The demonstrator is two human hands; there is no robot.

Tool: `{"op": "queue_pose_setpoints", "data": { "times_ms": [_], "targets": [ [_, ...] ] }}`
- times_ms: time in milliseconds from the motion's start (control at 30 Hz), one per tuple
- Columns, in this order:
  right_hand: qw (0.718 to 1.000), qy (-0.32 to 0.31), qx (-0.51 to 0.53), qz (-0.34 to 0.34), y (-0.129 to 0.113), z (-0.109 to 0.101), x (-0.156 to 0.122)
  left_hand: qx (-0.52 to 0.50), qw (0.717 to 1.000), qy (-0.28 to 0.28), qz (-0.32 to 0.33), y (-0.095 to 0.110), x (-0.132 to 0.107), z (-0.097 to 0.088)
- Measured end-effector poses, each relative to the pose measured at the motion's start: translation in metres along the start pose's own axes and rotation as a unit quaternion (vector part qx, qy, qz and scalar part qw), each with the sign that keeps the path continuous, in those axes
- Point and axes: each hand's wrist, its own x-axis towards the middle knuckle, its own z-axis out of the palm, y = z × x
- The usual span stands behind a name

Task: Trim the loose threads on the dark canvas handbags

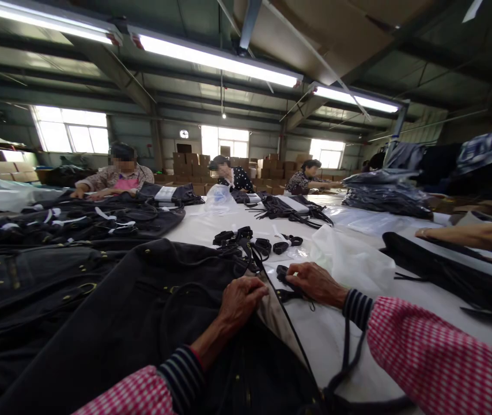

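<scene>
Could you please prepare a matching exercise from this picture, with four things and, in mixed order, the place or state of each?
1. Bare left hand
2. Bare right hand
3. Small white clock
4. Brown cardboard boxes

A. Stacked in the background
B. On a black cloth garment
C. High on the far wall
D. At a small, rolled black strap

Pairs: 1-B; 2-D; 3-C; 4-A

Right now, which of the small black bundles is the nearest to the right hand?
The bundle right at the right hand's fingertips; the other bundles lie farther out in front.
</scene>
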Motion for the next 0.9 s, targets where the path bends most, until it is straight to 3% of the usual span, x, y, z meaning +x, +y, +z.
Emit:
{"op": "queue_pose_setpoints", "data": {
  "times_ms": [167, 333, 433, 600, 733, 833, 900],
  "targets": [
    [0.997, -0.035, 0.062, -0.018, 0.0, 0.018, 0.004, -0.001, 1.0, 0.0, -0.001, 0.001, 0.0, 0.002],
    [0.987, -0.065, -0.039, -0.143, -0.015, 0.013, -0.022, 0.005, 1.0, -0.001, -0.004, 0.001, 0.0, 0.002],
    [0.974, -0.082, -0.045, -0.207, -0.026, 0.006, -0.04, 0.006, 1.0, -0.003, -0.007, 0.002, 0.0, 0.002],
    [0.961, -0.092, -0.089, -0.246, -0.039, 0.011, -0.055, 0.004, 1.0, -0.008, -0.01, 0.004, -0.001, 0.002],
    [0.975, -0.057, -0.099, -0.192, -0.032, 0.026, -0.041, 0.004, 1.0, -0.008, -0.009, 0.004, -0.002, 0.0],
    [0.996, -0.013, -0.005, -0.085, -0.017, 0.03, -0.021, 0.006, 1.0, -0.009, -0.006, 0.004, -0.002, 0.0],
    [0.996, -0.001, 0.072, -0.048, -0.008, 0.03, -0.009, 0.009, 1.0, -0.01, -0.005, 0.002, -0.002, 0.0]
  ]
}}
